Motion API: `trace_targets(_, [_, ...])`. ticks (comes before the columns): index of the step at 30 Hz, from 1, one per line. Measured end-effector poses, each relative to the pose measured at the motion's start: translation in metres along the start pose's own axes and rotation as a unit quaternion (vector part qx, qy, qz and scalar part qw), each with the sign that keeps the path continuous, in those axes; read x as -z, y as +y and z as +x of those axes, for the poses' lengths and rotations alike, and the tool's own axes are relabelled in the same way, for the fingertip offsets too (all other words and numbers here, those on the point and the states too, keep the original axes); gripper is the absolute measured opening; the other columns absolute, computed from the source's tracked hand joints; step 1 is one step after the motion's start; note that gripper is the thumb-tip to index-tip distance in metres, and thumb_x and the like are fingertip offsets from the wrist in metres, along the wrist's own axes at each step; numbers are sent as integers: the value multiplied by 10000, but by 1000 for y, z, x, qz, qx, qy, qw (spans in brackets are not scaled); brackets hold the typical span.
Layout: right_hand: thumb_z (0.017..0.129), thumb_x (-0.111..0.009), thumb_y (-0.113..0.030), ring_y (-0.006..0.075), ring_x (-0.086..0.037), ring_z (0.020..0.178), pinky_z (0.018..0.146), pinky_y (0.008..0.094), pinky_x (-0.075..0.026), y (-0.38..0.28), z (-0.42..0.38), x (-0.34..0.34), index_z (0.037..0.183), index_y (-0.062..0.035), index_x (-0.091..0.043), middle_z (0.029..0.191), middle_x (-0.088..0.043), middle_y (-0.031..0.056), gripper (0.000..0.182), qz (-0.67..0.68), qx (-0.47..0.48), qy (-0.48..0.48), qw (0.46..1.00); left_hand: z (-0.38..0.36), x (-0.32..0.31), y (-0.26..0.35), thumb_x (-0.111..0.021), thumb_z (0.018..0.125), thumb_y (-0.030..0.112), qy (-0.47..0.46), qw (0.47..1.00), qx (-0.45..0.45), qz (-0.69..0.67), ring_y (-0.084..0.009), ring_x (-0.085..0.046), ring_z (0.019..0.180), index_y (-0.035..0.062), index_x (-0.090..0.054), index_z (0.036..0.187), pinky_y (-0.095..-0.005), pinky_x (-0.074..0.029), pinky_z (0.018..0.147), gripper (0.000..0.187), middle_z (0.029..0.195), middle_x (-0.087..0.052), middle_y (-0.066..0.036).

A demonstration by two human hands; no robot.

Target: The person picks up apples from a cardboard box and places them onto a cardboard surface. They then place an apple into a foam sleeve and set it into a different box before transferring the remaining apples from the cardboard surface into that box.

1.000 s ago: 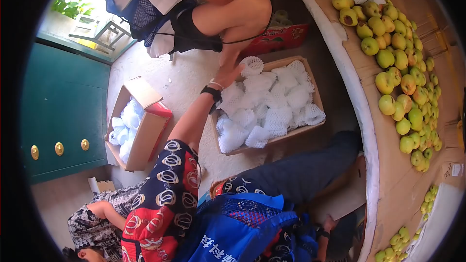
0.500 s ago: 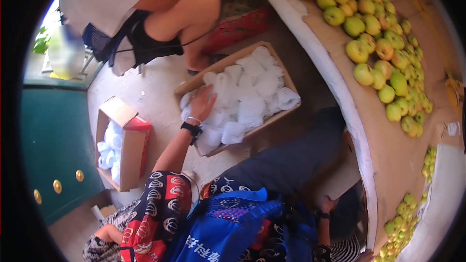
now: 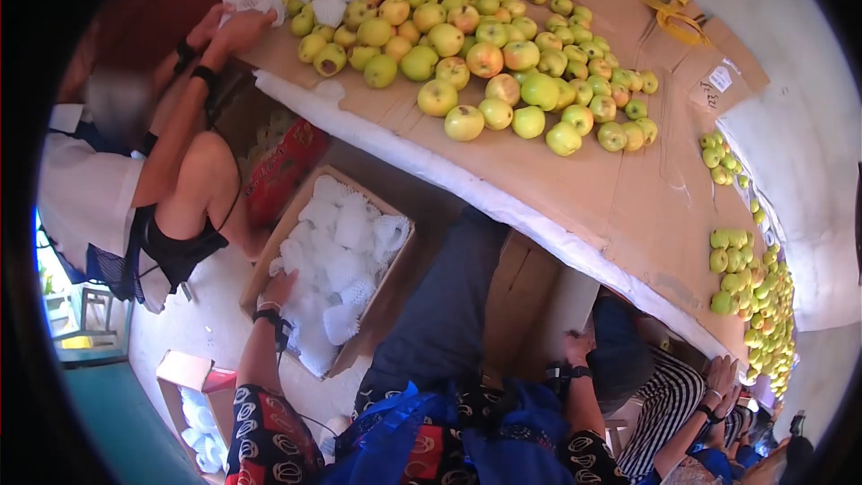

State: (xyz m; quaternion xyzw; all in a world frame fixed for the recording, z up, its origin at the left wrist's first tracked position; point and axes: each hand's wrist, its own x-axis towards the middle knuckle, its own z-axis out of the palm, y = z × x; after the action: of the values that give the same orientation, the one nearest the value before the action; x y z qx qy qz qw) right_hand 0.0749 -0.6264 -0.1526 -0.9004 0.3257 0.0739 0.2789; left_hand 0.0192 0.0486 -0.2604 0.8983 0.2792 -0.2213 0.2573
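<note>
My left hand point(image 3: 279, 290) lies at the left side of a cardboard box full of white foam net sleeves point(image 3: 337, 242). Its fingers are apart and reach onto the sleeves, with a dark band round the wrist. My right hand point(image 3: 580, 348) is low beside the table, its fingers closed at the edge of an upright cardboard box point(image 3: 530, 305). Above both hands, many yellow-green apples point(image 3: 485, 58) lie on the cardboard-covered table point(image 3: 503, 162). A few of the foam sleeves lie among the apples at the far left.
At the upper left, another person's hands point(image 3: 235, 29) hold a white foam sleeve over the table corner. A red box point(image 3: 285, 171) stands beside that person's leg. A smaller box of foam sleeves point(image 3: 199, 422) is at lower left. Other people's hands point(image 3: 721, 382) touch the right table edge.
The view has swung right, bringing more of the apples and table into sight. The other person's hands with a foam sleeve now show. My left hand stays at the box of sleeves.
</note>
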Motion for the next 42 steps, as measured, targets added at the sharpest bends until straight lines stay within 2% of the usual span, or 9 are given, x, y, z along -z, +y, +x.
trace_targets(7, [677,-663,-204,321,-439,1158,971,335,-342,44,40,-28,1287,22,-327,1235,-463,201,733,64,11,83,994,-59,69,17,-309,910,387,223,967,12,-123,-342,-566,945,4,-612,962,-408,-423,808,491,998,-612,-185])
trace_targets(11, [721,-626,-104,315,-368,1210,1018,330,-276,50,29,-23,1280,68,-291,1288,-372,242,674,182,18,54,982,-71,90,36,-411,892,246,546,794,-48,-262,-250,-563,751,-12,-569,822,-366,-424,677,310,772,-602,-112])
trace_targets(14, [760,-582,-58,260,-471,1099,933,329,-371,48,30,-27,1229,34,-378,1206,-451,192,519,313,82,57,945,-107,108,111,-518,835,80,454,771,-174,-412,-65,-416,669,46,-540,789,-223,-375,610,61,725,-474,28])
trace_targets(18, [819,-533,-18,133,-590,806,714,248,-481,-35,-8,23,1076,-4,-524,917,-596,88,258,436,189,-84,876,-182,60,291,-568,736,8,214,863,-258,-378,-116,-486,762,61,-494,952,-242,-409,656,235,833,-484,-33])
trace_targets(20, [839,-550,-63,114,-587,728,656,218,-475,-87,-39,41,1014,-3,-563,803,-611,51,185,460,224,-183,839,-197,12,357,-595,696,0,267,841,-410,-230,-216,-544,737,42,-439,1047,-305,-454,687,386,839,-528,-79])
trace_targets(23, [900,-500,-190,105,-569,799,729,239,-467,-106,-68,36,1050,-6,-553,921,-592,57,243,396,251,-335,818,-221,-46,417,-587,675,-20,-35,836,-419,-354,-279,-598,872,59,-449,1157,-334,-470,761,507,883,-594,-131])
trace_targets(25, [905,-495,-210,85,-544,787,712,229,-455,-99,-73,22,1048,-9,-556,918,-585,27,255,426,228,-327,812,-205,-86,420,-586,660,-23,61,824,-521,-214,-261,-608,815,43,-530,1071,-320,-480,723,420,897,-599,-129])
trace_targets(29, [897,-510,-200,82,-549,781,705,227,-461,-65,-69,-15,1052,-12,-541,912,-589,23,245,448,183,-302,821,-206,-114,408,-575,661,-9,-50,857,-446,-254,-306,-607,821,44,-573,973,-347,-480,721,316,858,-608,-155])
trace_targets(42, [793,-657,-142,65,-540,682,597,213,-444,-66,-77,-47,872,2,-575,760,-593,8,184,413,174,-318,836,-163,-148,391,-641,691,81,68,929,-360,-57,-340,-588,846,50,-525,850,-402,-472,705,199,861,-611,-159])
